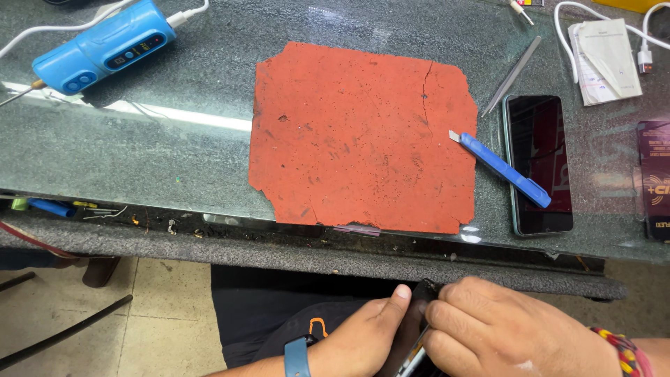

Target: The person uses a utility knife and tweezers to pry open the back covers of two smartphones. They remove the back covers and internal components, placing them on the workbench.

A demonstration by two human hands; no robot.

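Below the table's front edge, over my lap, my left hand and my right hand both grip a dark phone-like device. Only its dark top corner and a thin light edge show between my fingers; the rest is hidden. My left thumb presses its left side, and my right fingertips pinch its top. On the glass tabletop lies a worn red-orange mat with torn edges, nothing on it.
A blue utility knife rests across the mat's right edge and a black smartphone. Metal tweezers lie above. A blue handheld tool with cable sits top left. Folded paper, white cables and a purple box are at right.
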